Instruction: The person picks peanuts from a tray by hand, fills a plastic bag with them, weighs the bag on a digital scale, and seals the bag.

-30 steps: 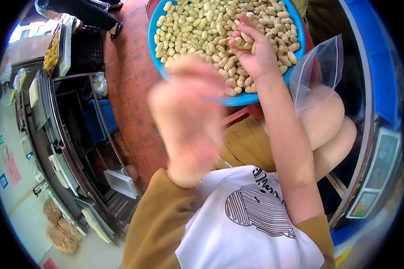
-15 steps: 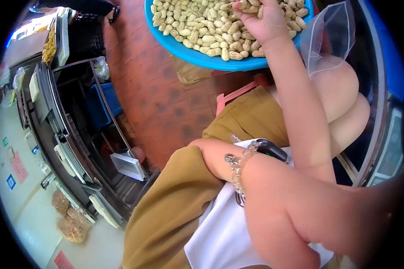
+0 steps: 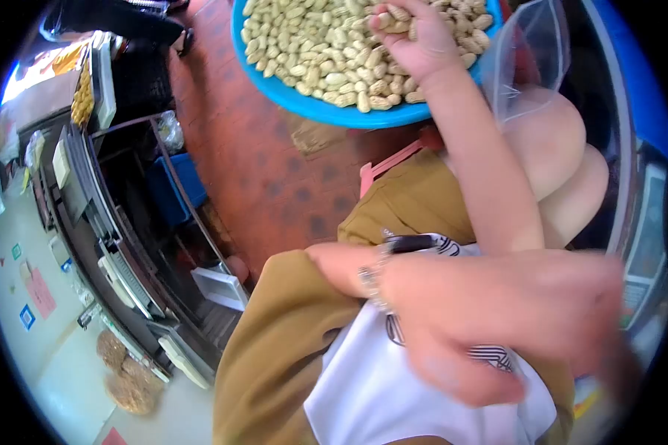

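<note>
My right hand (image 3: 417, 41) is over a blue basin (image 3: 326, 115) full of unshelled peanuts (image 3: 326, 55). Its fingers are curled round several peanuts in their shells. My left hand (image 3: 490, 311), with a dark watch (image 3: 412, 242) and a beaded bracelet (image 3: 375, 285) at the wrist, crosses in front of my white top (image 3: 371, 371) near the camera. Motion blurs its fingers at the right, so whether they hold anything cannot be made out. A clear plastic bag (image 3: 531, 63) hangs at the basin's right side, just above my knees.
To the left stands a pale counter (image 3: 67, 363) with bagged goods (image 3: 130, 378) on it. A metal frame and a blue crate (image 3: 178, 189) are beside it on the red tiled floor (image 3: 274, 200). Another person's dark-clad leg (image 3: 126, 30) is at the top left.
My left hand has turned and shifted downward, its fingers now blurred at the right. My right hand stays over the basin with peanuts. The view has shifted slightly.
</note>
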Motion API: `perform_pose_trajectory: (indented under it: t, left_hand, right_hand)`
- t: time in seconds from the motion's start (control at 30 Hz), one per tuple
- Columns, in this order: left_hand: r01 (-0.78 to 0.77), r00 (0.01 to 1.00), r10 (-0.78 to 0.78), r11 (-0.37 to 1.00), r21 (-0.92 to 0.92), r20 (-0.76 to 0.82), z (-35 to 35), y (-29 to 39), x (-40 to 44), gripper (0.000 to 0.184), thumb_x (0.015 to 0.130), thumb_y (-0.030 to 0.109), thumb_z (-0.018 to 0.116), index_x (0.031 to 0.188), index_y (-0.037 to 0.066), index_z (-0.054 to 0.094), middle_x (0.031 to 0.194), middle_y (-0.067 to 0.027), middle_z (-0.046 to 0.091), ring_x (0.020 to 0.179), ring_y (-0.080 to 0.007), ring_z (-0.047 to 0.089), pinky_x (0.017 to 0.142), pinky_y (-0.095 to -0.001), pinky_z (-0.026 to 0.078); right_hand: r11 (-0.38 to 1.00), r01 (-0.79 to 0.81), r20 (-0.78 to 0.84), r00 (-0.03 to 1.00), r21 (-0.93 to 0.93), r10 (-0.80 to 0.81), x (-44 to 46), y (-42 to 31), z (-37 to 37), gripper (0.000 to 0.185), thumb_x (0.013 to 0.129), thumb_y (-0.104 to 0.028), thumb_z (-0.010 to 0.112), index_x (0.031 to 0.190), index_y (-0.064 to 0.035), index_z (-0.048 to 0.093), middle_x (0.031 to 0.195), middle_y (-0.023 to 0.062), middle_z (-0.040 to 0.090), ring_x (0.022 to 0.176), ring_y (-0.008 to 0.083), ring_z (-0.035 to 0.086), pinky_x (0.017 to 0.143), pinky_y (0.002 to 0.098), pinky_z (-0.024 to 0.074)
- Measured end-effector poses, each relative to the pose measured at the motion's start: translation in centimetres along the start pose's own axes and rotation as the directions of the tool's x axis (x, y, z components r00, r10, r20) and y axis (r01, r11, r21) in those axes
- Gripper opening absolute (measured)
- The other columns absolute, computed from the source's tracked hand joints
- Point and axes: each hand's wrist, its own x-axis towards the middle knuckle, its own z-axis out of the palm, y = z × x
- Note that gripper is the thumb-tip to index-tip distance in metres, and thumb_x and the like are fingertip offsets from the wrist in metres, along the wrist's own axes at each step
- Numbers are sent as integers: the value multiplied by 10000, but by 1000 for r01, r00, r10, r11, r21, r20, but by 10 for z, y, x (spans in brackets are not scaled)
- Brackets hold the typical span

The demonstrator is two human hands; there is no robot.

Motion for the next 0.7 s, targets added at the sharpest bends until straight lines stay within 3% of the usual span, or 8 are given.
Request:
perform_pose_trajectory:
  t: [0.03, 0.13, 0.23, 0.4, 0.53, 0.7]
  left_hand:
    - [-57, 998, 56, 998, 32, 33, -6, 2, 0, 270, 792, 237, 548, 943, 19, 599, 908, -137, 530, 743, -282, 495, 671, -343, 424]
    - [8, 967, 2, 999, -37, 256, -20, 33, 4, 221, 840, 258, 532, 831, 41, 575, 830, -134, 531, 560, -249, 481, 525, -329, 400]
    - [-24, 973, 34, 999, -45, 230, -4, 31, 1, 230, 854, 265, 530, 771, 52, 548, 790, -122, 526, 489, -224, 455, 464, -325, 359]
    - [-25, 978, 30, 999, -29, 205, 4, 28, -2, 202, 852, 250, 536, 821, 52, 556, 837, -128, 532, 565, -239, 459, 529, -334, 360]
    - [-37, 976, 40, 999, -14, 215, 8, 22, -4, 187, 851, 238, 541, 861, 52, 562, 874, -133, 537, 627, -251, 463, 580, -342, 360]
    - [-47, 978, 37, 998, 41, 207, 12, 21, -8, 183, 849, 223, 548, 911, 52, 570, 922, -139, 543, 703, -266, 467, 644, -352, 360]
  right_hand:
    - [1000, 1, -8, 1000, -6, -1, 1, 2, -1, 277, 852, 23, 552, 1114, -48, 610, 912, 66, 640, 709, 141, 592, 606, 281, 497]
    - [1000, 8, 61, 998, 7, -8, 12, 6, -19, 274, 857, 11, 559, 1117, -58, 612, 911, 63, 642, 719, 149, 603, 613, 292, 513]
    - [1000, -5, 91, 996, 25, 2, 13, 8, -18, 277, 860, 4, 563, 1121, -70, 616, 902, 50, 642, 723, 150, 607, 608, 292, 518]
    - [1000, 16, 31, 999, -14, -15, 4, 5, -6, 300, 860, 6, 560, 1139, -88, 619, 880, 32, 640, 719, 141, 601, 595, 274, 506]
    - [999, -11, 118, 993, 38, 6, 13, 10, -21, 317, 859, 9, 555, 1156, -86, 611, 885, 39, 641, 735, 152, 611, 596, 287, 517]
    - [1000, 3, 70, 998, 17, -4, 9, 11, -17, 313, 857, 14, 550, 1149, -83, 612, 894, 36, 640, 701, 152, 592, 595, 282, 504]
